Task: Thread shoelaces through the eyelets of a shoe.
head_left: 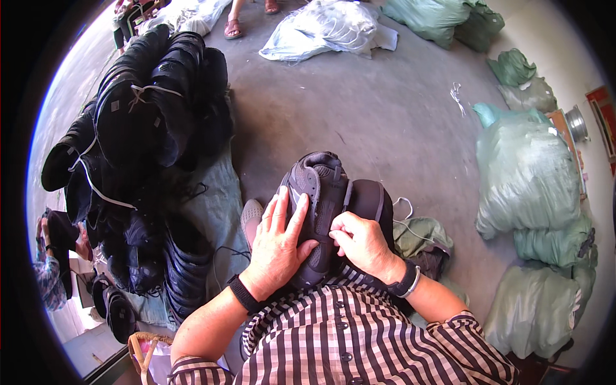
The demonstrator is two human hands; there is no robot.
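Note:
A dark shoe upper (pixel 327 185) with grey mesh and eyelets rests over my lap, its heel collar pointing away from me. My left hand (pixel 280 237) lies on its left side, fingers stretched out and thumb spread to the right. At the shoe's right side, my right hand (pixel 364 240) is closed in a pinch; whatever its fingertips hold is too small or hidden to make out. A narrow dark strip (pixel 348 194) stands up just beyond that hand. Black cloth over my knee (pixel 369 199) shows to the right of the shoe.
Bundles of black shoe uppers (pixel 128 122), tied with white cord, are piled at the left on a pale green sheet (pixel 215 212). Stuffed green sacks (pixel 529 173) line the right wall. A white sack (pixel 324 29) lies ahead. Other people (pixel 54 256) sit nearby at the left edge and far end.

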